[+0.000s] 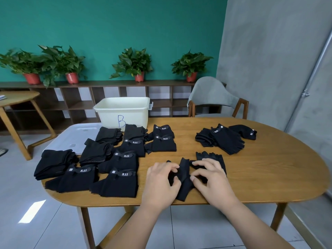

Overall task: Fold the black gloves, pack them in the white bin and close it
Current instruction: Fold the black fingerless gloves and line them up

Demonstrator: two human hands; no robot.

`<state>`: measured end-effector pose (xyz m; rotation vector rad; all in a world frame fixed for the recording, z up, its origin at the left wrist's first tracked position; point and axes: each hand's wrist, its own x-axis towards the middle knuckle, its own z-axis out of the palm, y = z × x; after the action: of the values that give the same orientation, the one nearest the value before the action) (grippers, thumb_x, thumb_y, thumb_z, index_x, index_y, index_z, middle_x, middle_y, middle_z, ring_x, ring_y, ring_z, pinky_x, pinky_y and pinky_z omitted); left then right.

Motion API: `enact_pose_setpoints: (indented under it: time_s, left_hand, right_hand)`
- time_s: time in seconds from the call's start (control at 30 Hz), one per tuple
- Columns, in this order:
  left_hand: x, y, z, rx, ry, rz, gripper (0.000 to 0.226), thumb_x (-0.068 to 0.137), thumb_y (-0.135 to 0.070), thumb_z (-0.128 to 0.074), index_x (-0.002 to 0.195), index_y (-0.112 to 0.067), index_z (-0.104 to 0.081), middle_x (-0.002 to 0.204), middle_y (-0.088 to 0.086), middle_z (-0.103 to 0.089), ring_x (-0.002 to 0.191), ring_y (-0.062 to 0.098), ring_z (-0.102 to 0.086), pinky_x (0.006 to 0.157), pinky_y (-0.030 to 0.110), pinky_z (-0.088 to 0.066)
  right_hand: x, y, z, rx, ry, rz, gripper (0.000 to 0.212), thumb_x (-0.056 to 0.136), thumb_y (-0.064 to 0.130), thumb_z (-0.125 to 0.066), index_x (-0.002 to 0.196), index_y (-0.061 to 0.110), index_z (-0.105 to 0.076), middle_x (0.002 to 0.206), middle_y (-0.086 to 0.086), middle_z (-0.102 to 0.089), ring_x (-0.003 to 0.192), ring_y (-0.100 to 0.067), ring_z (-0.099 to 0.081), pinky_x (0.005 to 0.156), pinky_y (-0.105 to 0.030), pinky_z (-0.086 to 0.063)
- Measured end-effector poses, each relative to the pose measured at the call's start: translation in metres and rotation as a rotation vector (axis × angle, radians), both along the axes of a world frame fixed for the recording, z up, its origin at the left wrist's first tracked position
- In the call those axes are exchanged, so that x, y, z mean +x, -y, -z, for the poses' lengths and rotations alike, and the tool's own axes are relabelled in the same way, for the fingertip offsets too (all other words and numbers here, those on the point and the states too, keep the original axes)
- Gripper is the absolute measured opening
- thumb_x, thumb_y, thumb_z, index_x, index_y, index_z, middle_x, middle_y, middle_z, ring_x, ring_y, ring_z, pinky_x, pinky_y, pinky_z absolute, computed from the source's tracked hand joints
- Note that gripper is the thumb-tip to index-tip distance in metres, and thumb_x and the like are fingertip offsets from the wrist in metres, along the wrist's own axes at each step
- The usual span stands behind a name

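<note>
A black glove [185, 174] lies near the table's front edge, partly bunched up between my hands. My left hand [159, 182] pinches its left side with curled fingers. My right hand [210, 177] pinches its right side and covers part of it. Several folded black gloves [116, 169] lie in rows on the left half of the table. A small heap of loose black gloves [226, 139] lies at the back right. The white bin [124, 112], marked with a blue B, stands open at the table's far edge. Its white lid [75, 137] lies flat to the left of it.
The oval wooden table [269, 168] has bare wood on its right side. A grey chair [212, 97] stands behind the table at the right. A shelf with potted plants [133, 63] runs along the green wall. Another wooden table [16, 99] stands at the far left.
</note>
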<state>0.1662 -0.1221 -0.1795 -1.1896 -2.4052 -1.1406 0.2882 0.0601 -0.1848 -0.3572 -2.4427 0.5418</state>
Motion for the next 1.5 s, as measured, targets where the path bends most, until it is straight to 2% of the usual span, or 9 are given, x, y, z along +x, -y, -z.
enact_pose_setpoints:
  time_s: [0.17,0.43,0.57,0.73,0.87,1.1,1.27,1.33,1.5]
  left_hand:
    - [0.001,0.0,-0.005,-0.094,-0.072,0.049,0.058,0.086,-0.049,-0.063,0.142,-0.044,-0.05,0.137,-0.024,-0.041,0.138,0.003,-0.033,0.119,0.031,-0.029]
    - [0.003,-0.003,-0.003,-0.158,-0.158,-0.009,0.067,0.092,-0.063,-0.054,0.151,-0.035,-0.041,0.146,-0.012,-0.036,0.145,0.012,-0.028,0.121,0.037,-0.033]
    - [0.006,-0.002,-0.005,-0.13,-0.166,-0.011,0.067,0.096,-0.064,-0.051,0.154,-0.032,-0.039,0.147,-0.009,-0.036,0.145,0.013,-0.029,0.119,0.037,-0.035]
    - [0.009,-0.002,-0.01,-0.115,-0.188,-0.01,0.072,0.098,-0.068,-0.049,0.157,-0.029,-0.034,0.152,-0.007,-0.035,0.146,0.014,-0.029,0.121,0.036,-0.034]
    - [0.011,0.0,-0.01,-0.148,-0.193,-0.004,0.079,0.098,-0.072,-0.044,0.162,-0.029,-0.024,0.157,-0.006,-0.029,0.15,0.014,-0.024,0.124,0.036,-0.029]
    - [0.011,-0.001,-0.009,-0.249,-0.228,0.033,0.08,0.099,-0.076,-0.037,0.164,-0.032,-0.02,0.162,-0.01,-0.024,0.152,0.011,-0.02,0.125,0.037,-0.029]
    - [0.012,-0.002,-0.009,-0.328,-0.268,0.069,0.075,0.1,-0.075,-0.034,0.162,-0.033,-0.027,0.16,-0.013,-0.028,0.151,0.011,-0.021,0.125,0.037,-0.027]
    - [0.012,-0.002,-0.008,-0.36,-0.28,0.09,0.071,0.1,-0.075,-0.032,0.159,-0.035,-0.031,0.158,-0.014,-0.03,0.15,0.01,-0.022,0.124,0.037,-0.027]
    - [0.012,-0.003,-0.012,-0.415,-0.321,0.147,0.065,0.103,-0.072,-0.027,0.157,-0.037,-0.037,0.161,-0.019,-0.031,0.151,0.009,-0.019,0.124,0.037,-0.026]
  right_hand:
    - [0.003,-0.001,-0.001,-0.2,-0.094,0.035,0.008,0.097,0.039,-0.067,0.099,0.044,-0.073,0.106,0.027,-0.063,0.121,-0.005,-0.053,0.11,-0.047,-0.044]
    - [0.012,0.013,-0.018,-0.194,-0.039,-0.021,0.043,0.079,0.063,-0.072,0.118,0.046,-0.071,0.093,0.018,-0.065,0.104,-0.001,-0.062,0.13,-0.032,-0.012]
    - [0.017,0.013,-0.027,-0.321,-0.086,-0.006,0.042,0.085,0.033,-0.082,0.122,0.049,-0.07,0.091,0.013,-0.067,0.098,-0.005,-0.065,0.129,-0.035,-0.023]
    - [0.033,0.007,-0.059,-0.607,-0.202,-0.084,0.044,0.092,0.008,-0.077,0.126,0.036,-0.071,0.086,0.008,-0.072,0.081,-0.005,-0.068,0.084,-0.025,-0.053]
    - [0.041,-0.013,-0.099,-0.681,-0.241,-0.074,0.034,0.094,0.008,-0.076,0.119,0.03,-0.074,0.097,0.008,-0.079,0.096,-0.01,-0.075,0.086,-0.026,-0.058]
    - [0.045,-0.032,-0.143,-0.289,-0.465,0.12,0.026,0.093,0.024,-0.08,0.116,0.035,-0.076,0.106,0.024,-0.075,0.106,0.005,-0.068,0.094,-0.02,-0.051]
    - [0.04,-0.031,-0.078,0.267,-0.036,0.135,0.031,0.095,0.029,-0.075,0.124,0.037,-0.073,0.119,0.018,-0.074,0.1,-0.003,-0.071,0.086,-0.025,-0.057]
    - [0.039,-0.032,-0.039,0.319,0.183,0.125,0.029,0.099,0.032,-0.069,0.126,0.04,-0.07,0.12,0.018,-0.074,0.104,-0.005,-0.07,0.081,-0.023,-0.054]
    - [0.04,-0.032,-0.011,0.232,0.054,0.167,0.027,0.096,0.029,-0.074,0.122,0.038,-0.074,0.101,0.017,-0.077,0.086,-0.005,-0.072,0.068,-0.022,-0.055]
